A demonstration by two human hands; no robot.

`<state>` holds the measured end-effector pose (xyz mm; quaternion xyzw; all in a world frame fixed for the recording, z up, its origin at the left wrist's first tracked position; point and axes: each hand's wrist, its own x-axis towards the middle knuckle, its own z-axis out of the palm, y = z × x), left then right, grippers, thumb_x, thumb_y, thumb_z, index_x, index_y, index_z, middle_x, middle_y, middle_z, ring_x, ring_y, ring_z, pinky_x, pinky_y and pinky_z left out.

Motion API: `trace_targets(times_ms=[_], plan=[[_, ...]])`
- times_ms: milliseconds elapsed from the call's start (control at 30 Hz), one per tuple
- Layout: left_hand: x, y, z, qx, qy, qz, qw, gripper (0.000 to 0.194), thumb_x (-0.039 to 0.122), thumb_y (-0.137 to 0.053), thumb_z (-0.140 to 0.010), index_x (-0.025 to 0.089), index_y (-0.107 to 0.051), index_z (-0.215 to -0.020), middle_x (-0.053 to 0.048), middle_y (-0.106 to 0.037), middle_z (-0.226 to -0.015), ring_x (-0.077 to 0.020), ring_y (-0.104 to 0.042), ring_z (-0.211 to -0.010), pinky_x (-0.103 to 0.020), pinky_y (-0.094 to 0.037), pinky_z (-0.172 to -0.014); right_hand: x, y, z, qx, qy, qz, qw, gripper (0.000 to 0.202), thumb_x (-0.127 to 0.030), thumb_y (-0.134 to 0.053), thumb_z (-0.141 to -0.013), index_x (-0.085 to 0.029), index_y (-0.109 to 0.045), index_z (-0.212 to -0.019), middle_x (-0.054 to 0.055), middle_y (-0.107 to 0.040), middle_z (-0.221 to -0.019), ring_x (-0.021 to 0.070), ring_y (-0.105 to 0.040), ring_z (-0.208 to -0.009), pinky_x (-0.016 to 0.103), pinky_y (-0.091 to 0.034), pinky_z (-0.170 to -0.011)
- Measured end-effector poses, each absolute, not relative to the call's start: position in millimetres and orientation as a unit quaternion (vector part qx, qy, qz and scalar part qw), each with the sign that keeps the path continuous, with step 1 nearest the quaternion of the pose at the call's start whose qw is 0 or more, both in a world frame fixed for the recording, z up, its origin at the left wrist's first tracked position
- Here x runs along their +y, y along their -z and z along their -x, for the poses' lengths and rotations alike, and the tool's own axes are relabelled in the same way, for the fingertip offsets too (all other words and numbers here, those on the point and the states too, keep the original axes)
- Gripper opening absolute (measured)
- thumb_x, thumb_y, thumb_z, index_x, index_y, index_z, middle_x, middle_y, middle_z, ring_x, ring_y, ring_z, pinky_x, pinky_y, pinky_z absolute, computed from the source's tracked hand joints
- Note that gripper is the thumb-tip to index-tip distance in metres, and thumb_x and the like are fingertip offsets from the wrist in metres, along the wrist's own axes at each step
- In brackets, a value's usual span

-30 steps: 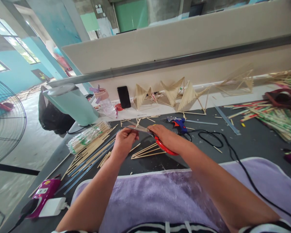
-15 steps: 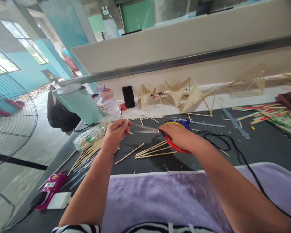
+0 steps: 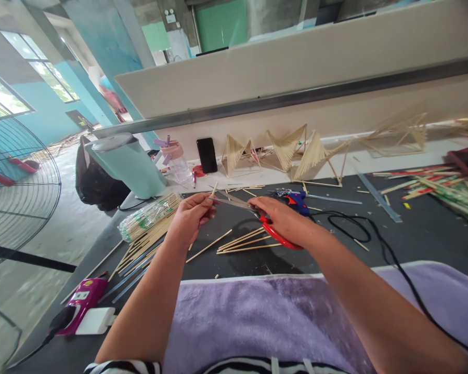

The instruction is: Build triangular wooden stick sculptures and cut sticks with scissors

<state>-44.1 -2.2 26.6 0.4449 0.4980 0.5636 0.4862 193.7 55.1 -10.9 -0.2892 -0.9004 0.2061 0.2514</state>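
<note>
Pinched in my left hand (image 3: 195, 214) is a thin wooden stick (image 3: 215, 188), its tip poking up past the fingers. My right hand (image 3: 281, 217) grips red-handled scissors (image 3: 280, 236). Their blades point left and reach the stick beside my left fingertips; whether they touch it I cannot tell. Below, several loose sticks (image 3: 249, 243) lie fanned on the dark table (image 3: 234, 266). A blue glue gun (image 3: 297, 200) rests just behind my right hand. Left of my left hand lie more sticks and a clear plastic packet of sticks (image 3: 146, 218).
Stick-built frames (image 3: 284, 148) stand along the back beside a phone (image 3: 207, 155), a bottle (image 3: 175, 158) and a tilted teal container (image 3: 127, 163). A black cable (image 3: 378, 234) loops at right, near a stick pile (image 3: 456, 195). A pink power strip (image 3: 86, 301) sits front left.
The scissors have moved left and their blades have come nearer together, now at the stick. My left hand has turned slightly and shifted a little right.
</note>
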Motion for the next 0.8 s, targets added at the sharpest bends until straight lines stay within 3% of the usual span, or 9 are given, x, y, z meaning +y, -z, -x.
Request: trace_targets(times_ms=[133,333,567,800], plan=[[-2.8,-20.8,36.2,0.486,-0.554,-0.470,0.486,0.013,0.023,-0.067,-0.066,0.014,-0.068,-0.076,0.000,-0.056,-0.054,-0.0052,-0.046,-0.046,-0.014,-0.020,-0.038,47.2,7.7,-188.3,-0.902,-0.195,0.289,0.255,0.049,0.001,-0.047,-0.073,-0.020,-0.055,-0.117,0.010,-0.062,-0.113,0.0219,-0.055,-0.108,0.037,-0.043,-0.094],[-7.1,-21.9,27.8,0.474,-0.532,-0.496,0.495,0.016,0.030,-0.065,-0.072,0.014,-0.065,-0.071,0.000,-0.053,-0.051,-0.0038,-0.035,-0.042,-0.016,-0.017,-0.038,43.1,4.0,-187.0,-0.900,-0.184,0.297,0.261,0.048,0.001,-0.049,-0.074,-0.022,-0.056,-0.116,0.009,-0.062,-0.112,0.0225,-0.056,-0.107,0.039,-0.044,-0.093],[-8.9,-17.3,23.5,0.457,-0.535,-0.492,0.513,0.021,0.032,-0.066,-0.073,0.014,-0.061,-0.064,0.000,-0.054,-0.050,-0.0035,-0.034,-0.042,-0.017,-0.019,-0.040,40.9,1.7,-186.8,-0.903,-0.163,0.303,0.256,0.044,-0.002,-0.050,-0.076,-0.020,-0.057,-0.115,0.010,-0.062,-0.111,0.0240,-0.056,-0.109,0.040,-0.044,-0.094],[-10.4,-16.1,21.0,0.435,-0.545,-0.477,0.535,0.020,0.032,-0.069,-0.073,0.012,-0.067,-0.072,0.000,-0.055,-0.050,-0.0024,-0.034,-0.041,-0.017,-0.020,-0.041,41.5,6.7,-186.1,-0.902,-0.183,0.288,0.266,0.051,-0.001,-0.048,-0.076,-0.020,-0.052,-0.123,0.011,-0.060,-0.119,0.0232,-0.056,-0.113,0.038,-0.044,-0.097]])
